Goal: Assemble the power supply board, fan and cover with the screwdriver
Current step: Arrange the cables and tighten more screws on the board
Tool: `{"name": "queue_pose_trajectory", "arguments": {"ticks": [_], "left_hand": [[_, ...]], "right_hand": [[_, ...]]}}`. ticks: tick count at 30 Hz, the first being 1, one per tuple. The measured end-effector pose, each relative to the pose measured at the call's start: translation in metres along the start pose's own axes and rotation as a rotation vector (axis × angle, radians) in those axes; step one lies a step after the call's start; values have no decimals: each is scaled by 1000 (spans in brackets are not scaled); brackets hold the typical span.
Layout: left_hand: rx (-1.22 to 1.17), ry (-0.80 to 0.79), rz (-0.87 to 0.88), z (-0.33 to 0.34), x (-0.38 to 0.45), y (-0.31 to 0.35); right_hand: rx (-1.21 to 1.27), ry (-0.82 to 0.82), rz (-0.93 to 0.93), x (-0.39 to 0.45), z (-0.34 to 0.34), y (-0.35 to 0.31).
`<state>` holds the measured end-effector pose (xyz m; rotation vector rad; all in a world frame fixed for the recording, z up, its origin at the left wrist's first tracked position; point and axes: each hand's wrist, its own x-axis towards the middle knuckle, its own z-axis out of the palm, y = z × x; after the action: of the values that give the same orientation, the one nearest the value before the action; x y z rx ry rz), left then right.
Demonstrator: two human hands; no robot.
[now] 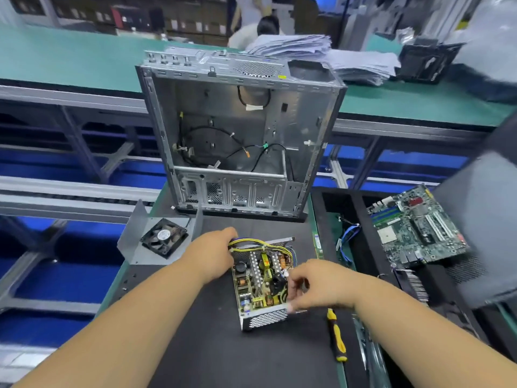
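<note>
Power supply board [258, 278], crowded with coils and finned heatsinks, seated in perforated metal housing [265, 317] on black mat [223, 354]. Left hand [215, 252] curled around yellow wire bundle [251, 242]. Right hand [313, 287] gripping housing's right edge. Square black fan [164, 238] lying on folded grey cover [134, 233]. Yellow-black screwdriver [337, 336] beside right forearm.

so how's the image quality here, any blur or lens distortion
Head view: the power supply board and computer case are fairly sharp; the right hand is slightly smeared at its fingers; edges and background blur heavily; the wide lens bows the green bench; lighting is even, without glare.
</note>
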<state>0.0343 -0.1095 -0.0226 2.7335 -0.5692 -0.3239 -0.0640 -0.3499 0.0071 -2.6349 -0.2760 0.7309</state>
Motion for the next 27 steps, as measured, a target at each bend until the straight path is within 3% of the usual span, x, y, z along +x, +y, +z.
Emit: {"name": "queue_pose_trajectory", "arguments": {"ticks": [2, 6, 12, 14, 16, 21, 23, 27], "left_hand": [[45, -19, 47, -6, -1, -3], [78, -102, 100, -20, -8, -6], [39, -371, 87, -45, -20, 0], [25, -391, 56, -57, -19, 5], [99, -279, 59, -71, -14, 9], [307, 197, 122, -79, 16, 20], [420, 262, 138, -72, 30, 21], [571, 210, 47, -46, 48, 7]], "right_hand": [[-104, -43, -3, -1, -2, -6], [-359, 44, 3, 3, -12, -11], [-646, 27, 25, 7, -32, -6], [-694, 21, 25, 10, -35, -6], [-664, -4, 68, 12, -34, -7], [-485, 22, 154, 12, -27, -4], [-394, 120, 162, 11, -25, -3], [-292, 305, 131, 13, -13, -7]]}}
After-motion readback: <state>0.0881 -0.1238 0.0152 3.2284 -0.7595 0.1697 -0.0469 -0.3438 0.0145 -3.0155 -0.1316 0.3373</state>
